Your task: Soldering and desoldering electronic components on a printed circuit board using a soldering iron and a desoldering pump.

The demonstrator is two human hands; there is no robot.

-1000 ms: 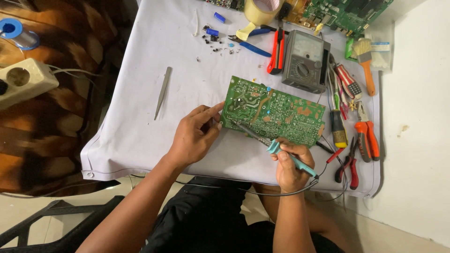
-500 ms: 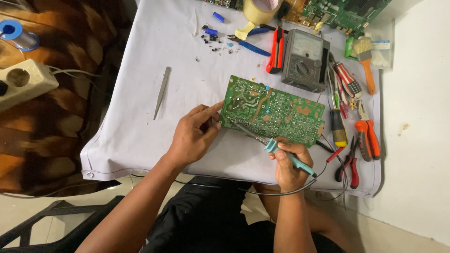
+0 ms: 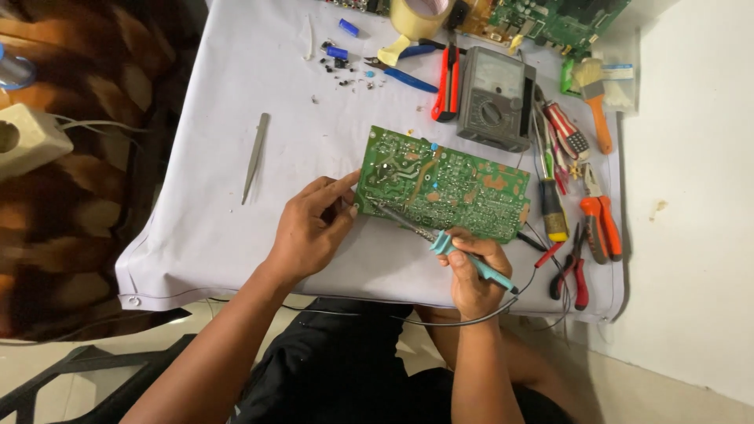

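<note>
A green circuit board [image 3: 455,184] lies solder side up on a small table covered with a pale cloth [image 3: 236,235]. My left hand [image 3: 310,228] rests at the board's left edge, index finger and thumb touching its corner. My right hand [image 3: 471,275] grips a teal-handled soldering iron [image 3: 463,255] like a pen. Its metal tip reaches up and left onto the board's lower left area, close to my left fingers. The iron's dark cord loops below the table edge.
Metal tweezers [image 3: 255,157] lie left of the board. A grey multimeter [image 3: 495,98], red cutter [image 3: 448,82], blue pliers, tape roll [image 3: 420,16] and small parts sit behind. Screwdrivers, orange pliers [image 3: 601,228] and a brush line the right side. A white power strip [image 3: 27,137] lies far left.
</note>
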